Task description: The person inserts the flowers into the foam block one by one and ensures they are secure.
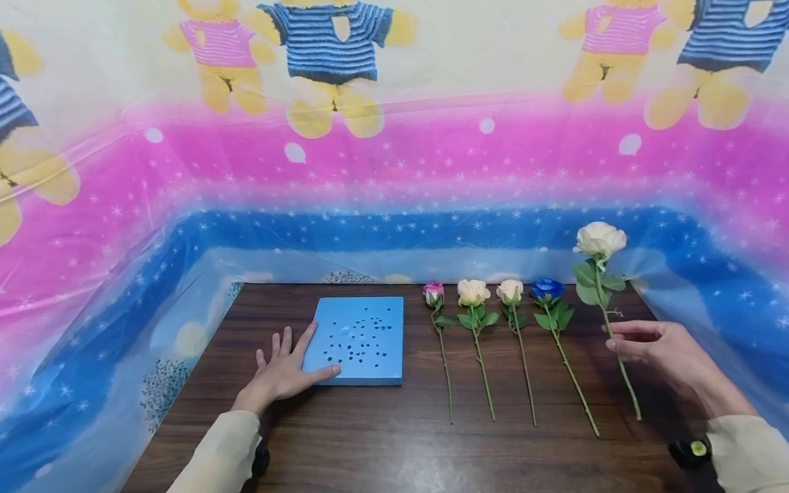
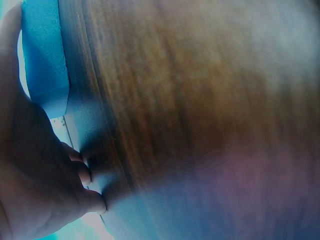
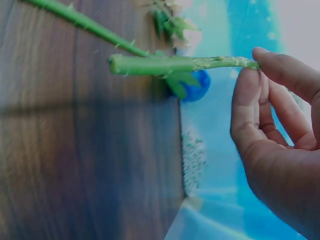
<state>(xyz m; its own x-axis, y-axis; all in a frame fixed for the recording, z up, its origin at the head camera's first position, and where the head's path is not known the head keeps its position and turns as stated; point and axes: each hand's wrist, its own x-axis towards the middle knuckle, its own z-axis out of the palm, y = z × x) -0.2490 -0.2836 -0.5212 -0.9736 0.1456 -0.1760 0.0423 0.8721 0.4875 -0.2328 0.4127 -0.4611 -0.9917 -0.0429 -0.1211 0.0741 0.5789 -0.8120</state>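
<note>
White rose (image 1: 600,239) pinched, blue foam (image 1: 359,338) pressed

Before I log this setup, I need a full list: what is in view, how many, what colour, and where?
foam block: 1, blue, holed, table left-centre
pink rose: 1, lying right of block
cream roses: 2, lying side by side
blue rose: 1, lying right of those
white rose: 1, lifted, far right
table: 1, dark wood
backdrop: 1, pink-blue, bears
left hand: flat on block's near-left corner
right hand: pinches white rose's stem
</note>
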